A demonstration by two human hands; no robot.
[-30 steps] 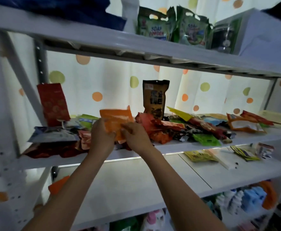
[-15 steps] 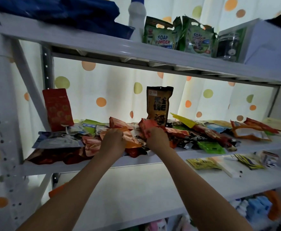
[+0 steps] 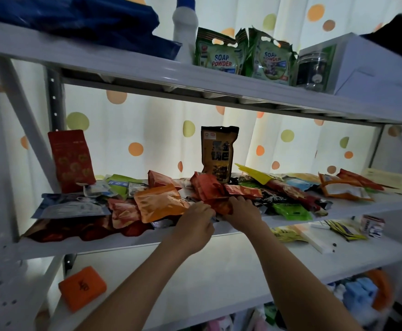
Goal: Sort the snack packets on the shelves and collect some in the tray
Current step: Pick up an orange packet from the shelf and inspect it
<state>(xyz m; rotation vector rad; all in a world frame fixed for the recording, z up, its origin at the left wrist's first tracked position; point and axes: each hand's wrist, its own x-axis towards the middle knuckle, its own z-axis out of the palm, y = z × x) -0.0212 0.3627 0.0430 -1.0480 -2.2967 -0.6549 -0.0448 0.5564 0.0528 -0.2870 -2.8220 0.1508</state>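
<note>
A white metal shelf unit stands before a dotted curtain [image 3: 147,120]. On the middle shelf [image 3: 123,242] a heap of snack packets [image 3: 288,189] is spread from the left end to the right end.

Both hands reach into the heap near the shelf's front edge, about midway along it. The left hand [image 3: 192,225] has its fingers curled, its grip pinching something small and dark at the front edge; what that is cannot be told. Just left of it, touching the fingers, lies an orange packet [image 3: 159,204]. The right hand [image 3: 242,213] lies beside the left, nearly touching it, its fingers curled over a red-orange packet [image 3: 221,206] in the pile.

A tall brown packet [image 3: 219,151] stands upright at the back edge, behind the hands. A red packet [image 3: 71,158] stands upright toward the back left corner.

On the top shelf sit two green soap powder bags [image 3: 216,56], a white bottle [image 3: 185,25] and a blue bag [image 3: 87,22]. On the shelf below the hands, an orange block [image 3: 83,287] rests near the left end, and a yellow packet [image 3: 288,234] toward the right.
</note>
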